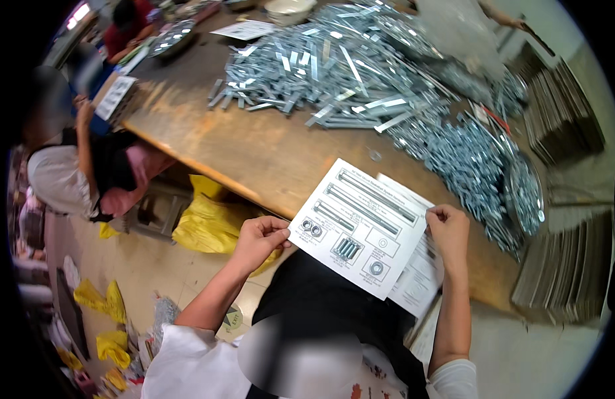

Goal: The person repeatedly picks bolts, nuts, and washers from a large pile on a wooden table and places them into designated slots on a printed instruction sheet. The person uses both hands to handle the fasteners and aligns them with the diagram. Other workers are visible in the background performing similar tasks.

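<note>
A white sheet of paper with printed drawings of bolts, nuts and washers is held up over the table's near edge. My left hand pinches its left corner between thumb and fingers. At the opposite corner, my right hand is closed on the sheet's edge. Behind it a second printed sheet sticks out below and to the right, partly hidden; whether my right hand grips that one too I cannot tell. Beyond the paper, a small ring lies on the wooden table.
Flat metal strips form a big heap at the back. Small metal parts are piled on the right, beside a metal dish. Cardboard stacks stand at the right edge. A person sits left, near yellow bags.
</note>
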